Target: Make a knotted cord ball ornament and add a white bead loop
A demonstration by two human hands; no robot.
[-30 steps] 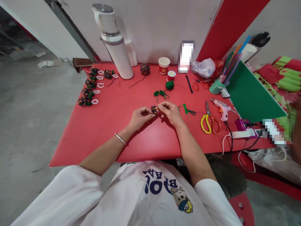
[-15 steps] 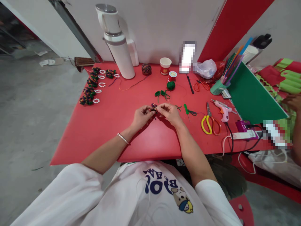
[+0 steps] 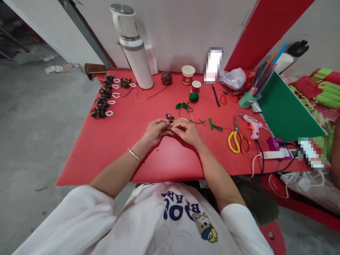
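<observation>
A small multicoloured crocheted yarn piece (image 3: 169, 117) pokes up between my hands over the middle of the red table (image 3: 111, 156). My left hand (image 3: 157, 131) pinches it from the left, thumb and fingers closed. From the right, my right hand (image 3: 187, 131) has its bent fingers closed against the piece's lower part, which the fingers mostly hide. Just beyond them lie green crocheted leaves (image 3: 183, 105) with trailing yarn. To the right rest a green-handled crochet hook (image 3: 211, 124) and scissors (image 3: 236, 136) with yellow and orange handles.
Several yarn pieces with white bead loops (image 3: 101, 102) line the left edge. Behind stand a white thermos (image 3: 138, 63), a variegated yarn ball (image 3: 166, 78), a paper cup (image 3: 188, 75), a thread spool (image 3: 196, 86) and a green yarn ball (image 3: 193, 97). A pink glue gun (image 3: 253, 127) lies right.
Both hands have shifted slightly left, and the yarn piece now sticks up further above the fingers. My right hand has turned, its fingers more bent over the piece. A small dark scrap shows on the table.
</observation>
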